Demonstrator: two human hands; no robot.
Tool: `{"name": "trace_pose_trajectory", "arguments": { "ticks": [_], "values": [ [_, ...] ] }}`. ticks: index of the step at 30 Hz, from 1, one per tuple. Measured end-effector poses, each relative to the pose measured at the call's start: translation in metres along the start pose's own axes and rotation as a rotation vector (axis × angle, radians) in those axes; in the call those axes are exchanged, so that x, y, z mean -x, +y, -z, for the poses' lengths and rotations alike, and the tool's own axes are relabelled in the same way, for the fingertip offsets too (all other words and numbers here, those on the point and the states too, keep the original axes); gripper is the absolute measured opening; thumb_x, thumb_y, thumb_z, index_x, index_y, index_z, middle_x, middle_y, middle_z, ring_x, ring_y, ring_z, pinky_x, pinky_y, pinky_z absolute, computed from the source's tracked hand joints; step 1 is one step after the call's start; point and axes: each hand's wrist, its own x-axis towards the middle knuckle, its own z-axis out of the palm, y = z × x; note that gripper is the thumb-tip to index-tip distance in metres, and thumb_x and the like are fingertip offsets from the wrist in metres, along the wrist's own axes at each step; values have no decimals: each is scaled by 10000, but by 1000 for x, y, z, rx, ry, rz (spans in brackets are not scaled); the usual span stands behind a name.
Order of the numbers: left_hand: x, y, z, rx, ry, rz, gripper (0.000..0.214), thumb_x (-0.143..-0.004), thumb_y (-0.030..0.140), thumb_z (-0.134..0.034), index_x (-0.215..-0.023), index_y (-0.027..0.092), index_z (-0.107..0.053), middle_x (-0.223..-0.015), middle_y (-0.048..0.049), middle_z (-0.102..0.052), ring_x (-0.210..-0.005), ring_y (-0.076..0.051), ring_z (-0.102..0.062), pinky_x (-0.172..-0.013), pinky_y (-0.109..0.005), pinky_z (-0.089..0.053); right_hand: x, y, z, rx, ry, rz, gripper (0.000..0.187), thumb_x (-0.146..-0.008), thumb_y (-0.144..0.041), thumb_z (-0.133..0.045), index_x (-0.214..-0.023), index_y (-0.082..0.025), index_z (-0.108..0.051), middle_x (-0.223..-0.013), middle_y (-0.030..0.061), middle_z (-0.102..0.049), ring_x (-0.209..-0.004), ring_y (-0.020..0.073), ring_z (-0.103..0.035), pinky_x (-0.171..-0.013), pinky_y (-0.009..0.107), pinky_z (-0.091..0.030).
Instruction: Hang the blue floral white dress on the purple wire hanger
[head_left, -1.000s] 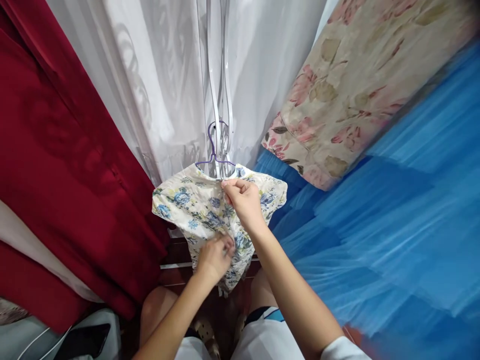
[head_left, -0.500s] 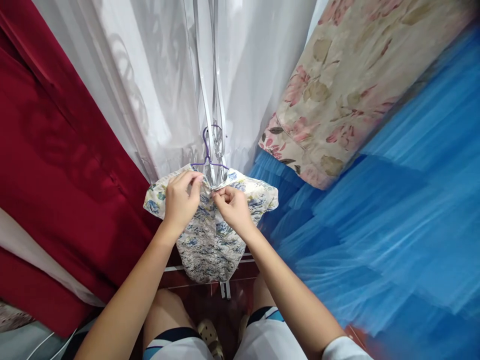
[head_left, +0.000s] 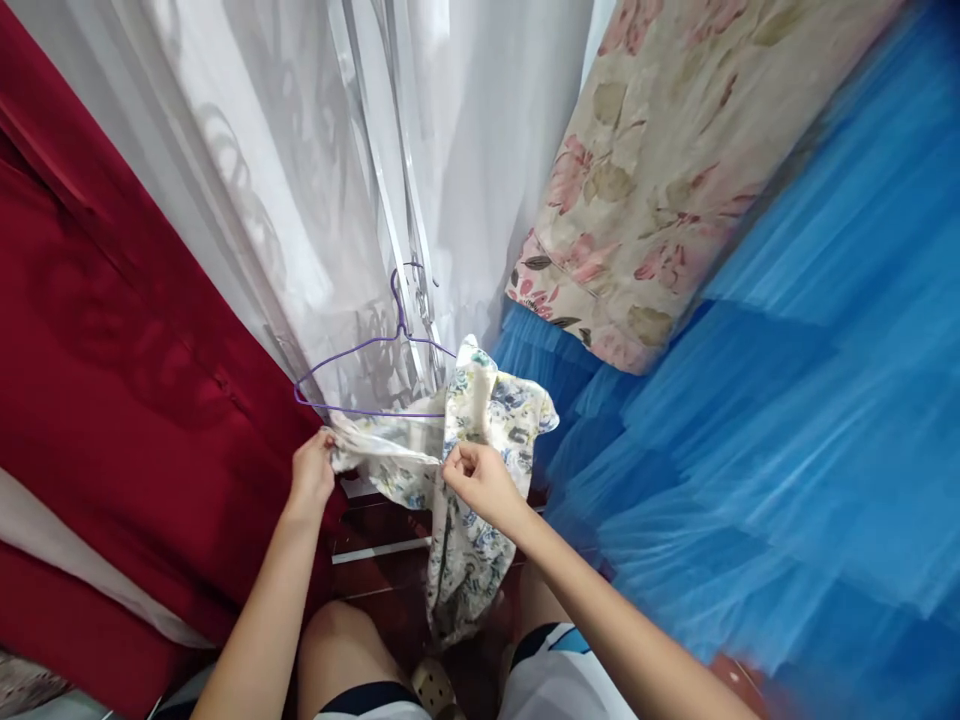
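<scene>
A small white blouse (head_left: 480, 545) with a blue floral print hangs half on a purple wire hanger (head_left: 352, 350). Its right-hand shoulder still covers that end of the hanger, while the left end of the wire is bare. My left hand (head_left: 313, 472) pinches the pulled-out left side of the blouse, just below the bare hanger end. Near the middle, my right hand (head_left: 484, 483) is closed on the blouse's front edge. The cloth is stretched taut between both hands. White straps (head_left: 394, 225) run down past the hanger's hook.
Red cloth (head_left: 150, 380) hangs at the left and a white curtain (head_left: 277, 180) behind the hanger. At the right hang a beige floral cloth (head_left: 637, 210) and blue layered tulle (head_left: 787, 430). Below are my knees and a clog (head_left: 433, 688) on dark red floor.
The blouse's left side has come off the hanger, baring the purple wire. My left hand moved left and down with the cloth; my right hand moved down and slightly right.
</scene>
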Motion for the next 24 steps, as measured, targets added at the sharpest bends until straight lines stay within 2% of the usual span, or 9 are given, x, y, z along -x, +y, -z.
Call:
{"name": "trace_pose_trajectory", "arguments": {
  "ticks": [4,7,10,12,15,18,20,22,24],
  "values": [
    [63,-16,-13,-43,-340,89,362,-712,430,-762,-830,109,-642,-730,-64,-652,-643,-170,-641,-612,-276,-525,11,19,11,16,-126,17,169,-761,-316,-706,-824,-170,-647,-676,-7,-608,-600,145,-520,-579,241,-408],
    [105,-13,-35,-125,-470,-119,328,-842,465,-654,-920,146,-658,-793,-57,-680,-752,-180,-668,-720,-286,-545,19,15,10,-14,-279,141,421,-697,-405,-800,-1033,-192,-662,-959,45,-662,-845,216,-576,-770,305,-464],
    [131,-10,-54,-302,-540,-359,257,-919,406,-574,-969,175,-675,-881,-69,-691,-864,-199,-668,-828,-309,-530,23,0,8,-148,-325,119,310,-870,-483,-622,-937,-183,-665,-873,34,-641,-834,210,-550,-785,311,-457],
    [139,-12,-59,-354,-590,-438,276,-927,379,-570,-1124,206,-657,-1083,-96,-677,-1039,-226,-640,-952,-344,-491,26,-12,15,-241,-335,47,359,-936,-501,-517,-903,-170,-654,-799,21,-613,-744,178,-517,-713,284,-445],
    [146,-18,-55,-327,-810,-309,416,-928,399,-568,-1309,231,-583,-1270,-111,-626,-1183,-256,-585,-1024,-374,-455,31,-31,44,-301,-439,-15,359,-928,-496,-540,-917,-156,-657,-800,23,-614,-690,157,-500,-648,264,-426],
    [158,-18,-50,-293,-1147,-43,387,-920,450,-568,-1170,178,-684,-1133,-96,-698,-1072,-273,-634,-946,-356,-494,35,-51,87,-243,-501,-37,333,-891,-470,-603,-875,-148,-687,-758,30,-628,-645,158,-519,-589,257,-410],
    [167,-16,-46,-280,-1301,14,383,-876,469,-622,-1066,152,-722,-1079,-87,-709,-1014,-270,-640,-907,-332,-499,32,-61,116,-178,-483,-23,305,-866,-443,-641,-859,-147,-715,-744,40,-642,-626,166,-538,-563,261,-406],
    [173,-16,-42,-324,-1389,-30,364,-807,474,-697,-969,151,-736,-1036,-74,-708,-952,-249,-643,-858,-299,-503,20,-65,140,-127,-385,27,272,-826,-411,-688,-831,-144,-740,-720,45,-652,-601,170,-549,-539,266,-403],
    [172,-19,-35,-495,-1326,-110,375,-706,485,-778,-890,161,-729,-928,-58,-703,-825,-217,-642,-748,-270,-512,-2,-64,157,-132,-220,90,236,-771,-378,-739,-771,-142,-747,-657,35,-642,-546,156,-531,-495,259,-376]
  ]
}}
